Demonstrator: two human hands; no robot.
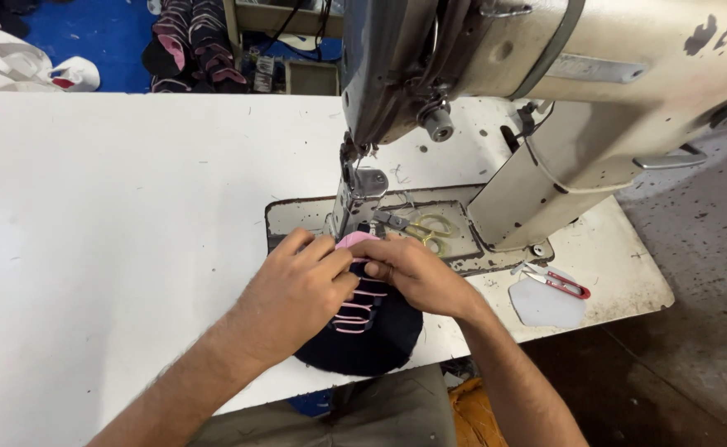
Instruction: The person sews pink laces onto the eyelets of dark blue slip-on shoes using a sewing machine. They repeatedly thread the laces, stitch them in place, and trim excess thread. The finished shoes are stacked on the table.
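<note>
A dark navy fabric piece with pink stripes (366, 331) lies at the table's front edge, under the needle area of a cream sewing machine (546, 74). My left hand (293, 290) presses on its left side, fingers curled toward the presser foot (353, 217). My right hand (413, 273) holds the fabric's upper right part, fingertips pinching a pink edge (353, 241) just below the foot. Both hands touch each other over the fabric.
Yellow-handled scissors (423, 228) lie on the machine's metal plate. A red thread snipper (560, 282) and a pale cut piece (546, 305) rest at the right. The white table (115, 215) stretches left. Stacked dark and pink pieces (190, 41) sit beyond the far edge.
</note>
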